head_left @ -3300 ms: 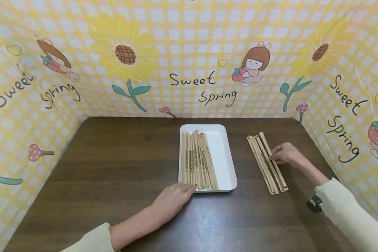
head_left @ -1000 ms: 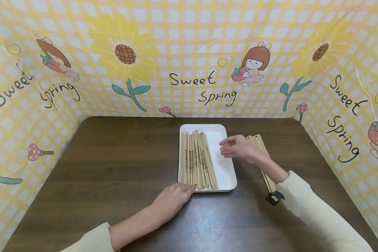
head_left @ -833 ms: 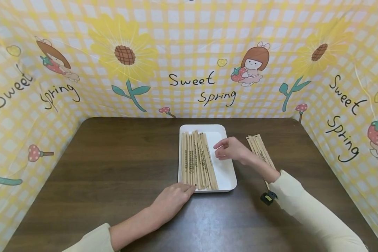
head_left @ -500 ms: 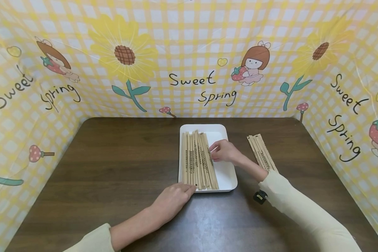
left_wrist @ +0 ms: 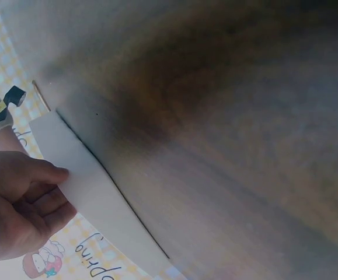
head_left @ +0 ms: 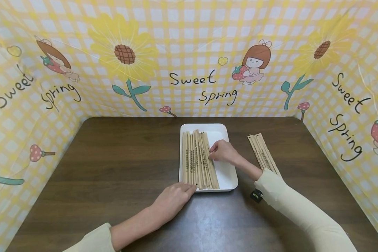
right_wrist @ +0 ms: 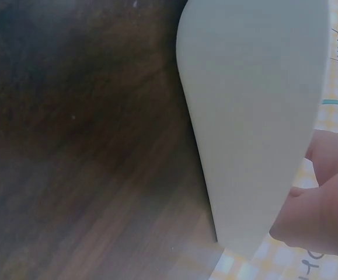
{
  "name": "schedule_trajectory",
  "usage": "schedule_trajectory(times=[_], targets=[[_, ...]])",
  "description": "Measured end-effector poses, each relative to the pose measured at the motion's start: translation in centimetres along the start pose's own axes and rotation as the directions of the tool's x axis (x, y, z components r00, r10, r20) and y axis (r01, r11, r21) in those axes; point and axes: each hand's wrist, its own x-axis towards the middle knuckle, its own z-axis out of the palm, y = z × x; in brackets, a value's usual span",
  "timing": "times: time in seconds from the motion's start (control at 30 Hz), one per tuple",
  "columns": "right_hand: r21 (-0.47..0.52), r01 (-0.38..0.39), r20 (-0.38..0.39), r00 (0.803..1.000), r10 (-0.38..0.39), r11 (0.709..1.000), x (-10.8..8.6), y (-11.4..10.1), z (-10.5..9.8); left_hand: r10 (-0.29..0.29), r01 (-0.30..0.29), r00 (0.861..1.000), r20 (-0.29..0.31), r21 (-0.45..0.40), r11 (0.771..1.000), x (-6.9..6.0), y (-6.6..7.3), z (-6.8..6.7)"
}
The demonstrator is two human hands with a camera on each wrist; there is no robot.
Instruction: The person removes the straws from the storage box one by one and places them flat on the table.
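Several long slim paper-wrapped chopsticks (head_left: 192,159), in brown printed sleeves, lie side by side along the left of a white tray (head_left: 225,175). My left hand (head_left: 173,199) holds the tray's near left corner; the left wrist view shows its fingertips (left_wrist: 56,174) against the tray wall. Over the tray, my right hand (head_left: 225,153) has thumb and forefinger at the rightmost wrapped chopsticks and appears to pinch them near the middle. In the right wrist view, the tray wall hides the fingertips of that hand (right_wrist: 326,216).
To the right of the tray, more wrapped chopsticks (head_left: 261,154) lie in a slanted bunch, partly behind the right sleeve (head_left: 286,196). The dark wooden table (head_left: 119,157) is enclosed by a yellow checked cloth (head_left: 189,45) at the back and sides.
My right hand has left the bunch on the right, where the outer chopsticks now lie closer in, and moved left into the tray to the chopsticks there. My left hand has stayed put.
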Motion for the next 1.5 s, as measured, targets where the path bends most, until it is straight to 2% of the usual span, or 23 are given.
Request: schedule_trajectory(times=[0.3,0.7,0.97,1.1,1.3,1.5], targets=[[-0.068,-0.005,-0.006,1.0,0.005,0.998,0.16,-0.12,0.35,0.004,-0.004,1.0,0.001,0.004,1.0,-0.01,-0.03,-0.01],[-0.047,-0.031,0.008,0.999,0.032,0.998,0.27,-0.36,0.55,0.002,-0.002,1.0,-0.001,0.003,1.0,-0.02,-0.03,0.08],[-0.09,-0.035,0.002,0.999,0.035,0.995,0.35,-0.57,0.72,-0.004,0.004,1.0,0.002,0.002,1.0,-0.06,-0.01,0.11],[-0.08,-0.031,0.019,0.999,0.033,0.996,0.26,-0.79,0.74,-0.008,0.008,1.0,0.002,-0.004,1.0,-0.05,0.03,0.09],[-0.083,-0.025,0.003,1.0,0.025,0.996,0.34,-0.82,0.65,-0.008,0.008,1.0,0.003,-0.003,1.0,-0.04,0.06,-0.03],[-0.13,-0.013,-0.008,1.0,0.012,0.991,0.58,-0.8,0.67,-0.006,0.006,1.0,0.007,-0.003,1.0,0.03,0.02,-0.17]])
